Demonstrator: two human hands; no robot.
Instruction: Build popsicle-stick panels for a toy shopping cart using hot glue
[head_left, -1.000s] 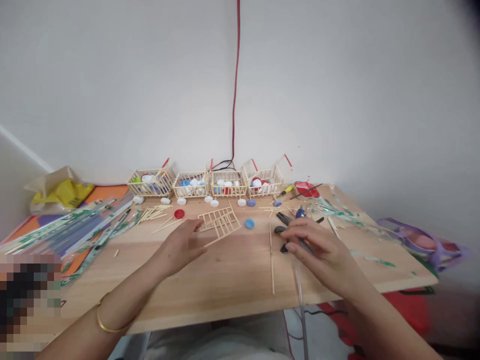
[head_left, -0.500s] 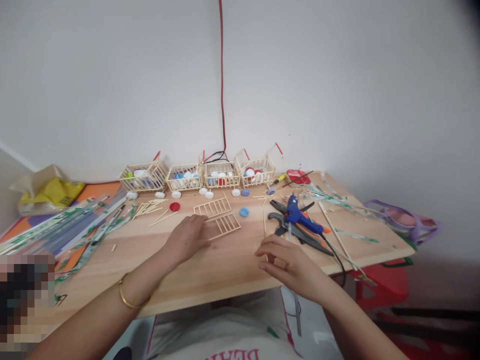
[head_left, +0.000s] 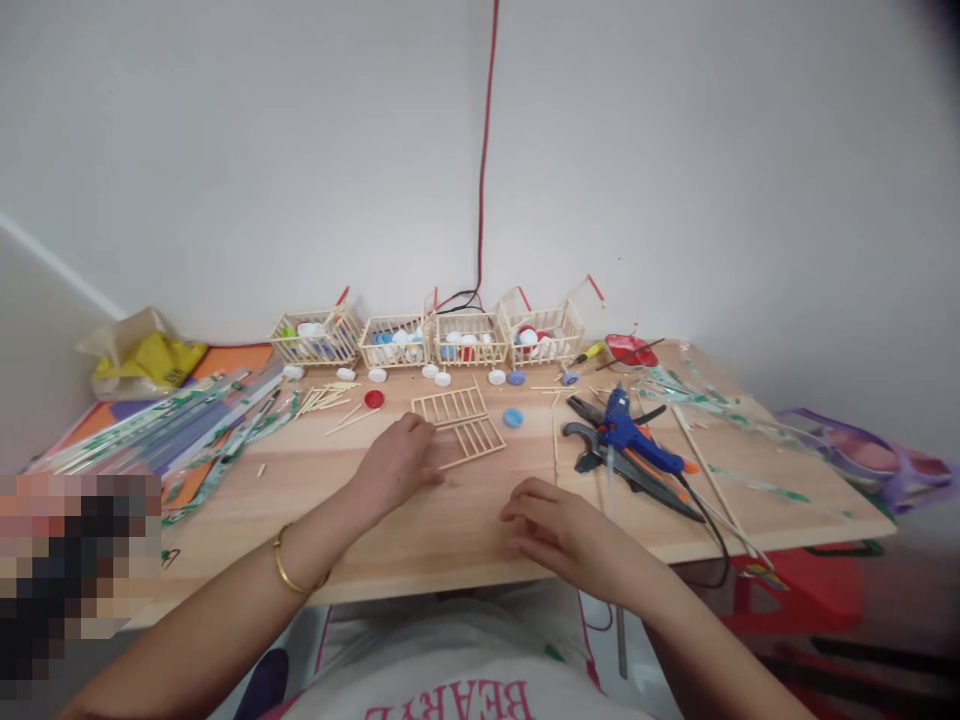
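Observation:
My left hand (head_left: 396, 465) is at the left end of the lower wooden stick frame (head_left: 480, 443), fingers and thumb closed round that end. The hand hides part of the frame. A second, similar stick frame (head_left: 450, 405) lies flat just behind it. My right hand (head_left: 555, 525) hovers over the front of the table, fingers loosely bent and apart from the thumb, with nothing visible in it. Right of that hand lie a blue glue gun (head_left: 637, 440) and dark-handled cutters (head_left: 592, 455). A blue bottle cap (head_left: 513, 418) sits beside the frames.
Several small stick carts (head_left: 469, 340) filled with caps stand along the wall. Loose cut sticks (head_left: 322, 400) and a red cap (head_left: 373, 399) lie at left, near plastic-wrapped sticks (head_left: 180, 415). A red dish (head_left: 632, 350) stands at back right; a red stool (head_left: 802, 590) is below.
The view has swung left, so the table appears further right. My right hand has shifted left over the table, away from the glue gun. My left hand stays at the stick frame.

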